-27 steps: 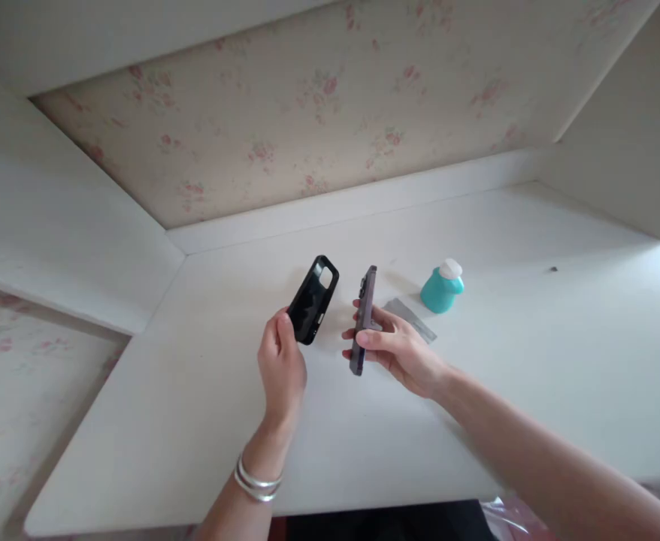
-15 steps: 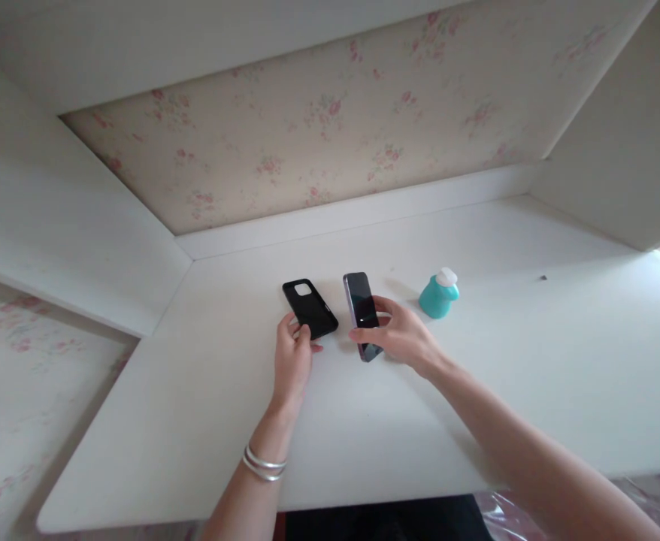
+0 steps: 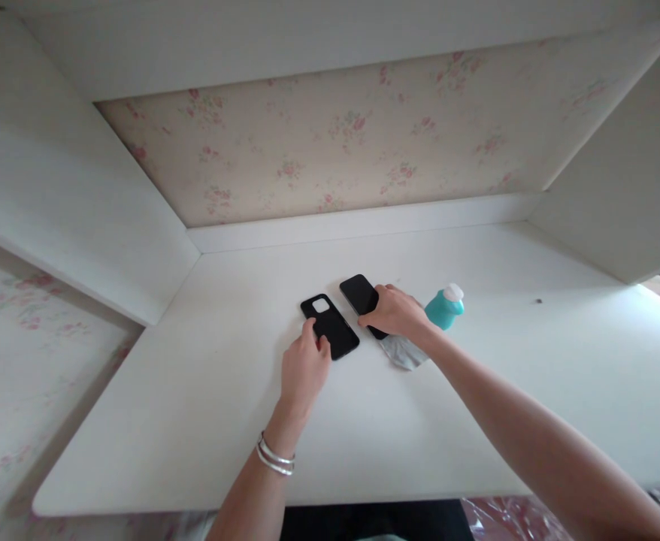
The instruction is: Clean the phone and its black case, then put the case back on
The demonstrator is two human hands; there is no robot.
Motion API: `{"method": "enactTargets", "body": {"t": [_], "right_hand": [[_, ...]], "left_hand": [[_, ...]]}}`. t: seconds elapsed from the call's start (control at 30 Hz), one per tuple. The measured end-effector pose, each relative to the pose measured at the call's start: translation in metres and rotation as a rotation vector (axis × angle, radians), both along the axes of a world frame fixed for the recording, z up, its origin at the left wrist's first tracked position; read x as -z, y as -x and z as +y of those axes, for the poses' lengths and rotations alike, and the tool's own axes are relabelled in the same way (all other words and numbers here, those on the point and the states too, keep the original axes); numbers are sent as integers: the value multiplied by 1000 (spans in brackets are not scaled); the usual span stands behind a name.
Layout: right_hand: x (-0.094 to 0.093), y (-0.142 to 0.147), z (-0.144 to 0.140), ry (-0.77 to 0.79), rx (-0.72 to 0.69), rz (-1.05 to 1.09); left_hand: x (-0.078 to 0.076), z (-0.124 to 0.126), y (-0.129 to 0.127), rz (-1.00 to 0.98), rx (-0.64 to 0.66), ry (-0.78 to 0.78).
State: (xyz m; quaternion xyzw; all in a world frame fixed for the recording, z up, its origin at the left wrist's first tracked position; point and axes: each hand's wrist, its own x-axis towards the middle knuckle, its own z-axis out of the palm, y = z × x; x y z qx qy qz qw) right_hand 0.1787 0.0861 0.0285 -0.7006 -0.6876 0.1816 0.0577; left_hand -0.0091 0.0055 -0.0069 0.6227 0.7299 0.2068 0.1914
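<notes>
A black phone case (image 3: 330, 326) was seen lying flat on the white desk (image 3: 206, 421), its outer back upward and a pale camera cut-out at its far end. Just to the right of the case, a dark-screened phone (image 3: 361, 297) lay face up, almost parallel to it. The left hand (image 3: 304, 368) was laid loosely open, fingertips touching the case's near edge. The right hand (image 3: 396, 312) was curled over the phone's near end, gripping it. A grey cloth (image 3: 404, 352) and a teal bottle (image 3: 443, 307) were placed right of the case.
</notes>
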Motion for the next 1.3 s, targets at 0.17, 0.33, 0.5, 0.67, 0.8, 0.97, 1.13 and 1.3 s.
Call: {"method": "enactTargets", "body": {"t": [0.17,0.33,0.5,0.67,0.8,0.97,1.13,1.3], "right_hand": [[0,13,11,26,-24,-62],[-2,23,19,30,-31,-102],[-2,27,19,28,-39,-128],[-3,27,16,31,-47,-135],[-3,28,12,27,-58,-143],[-1,29,8,20,-80,-139],[2,29,7,16,-103,-124],[6,27,8,23,-118,-128]], "left_hand": [[3,0,-1,109,7,11],[-3,-3,-4,130,33,-10],[-3,-4,-4,123,48,-19],[-3,-4,-3,105,64,-30],[-3,-4,-3,92,70,-39],[-3,-5,-3,83,74,-46],[-2,-4,-3,105,79,-44],[-2,-4,-3,151,61,-31]]}}
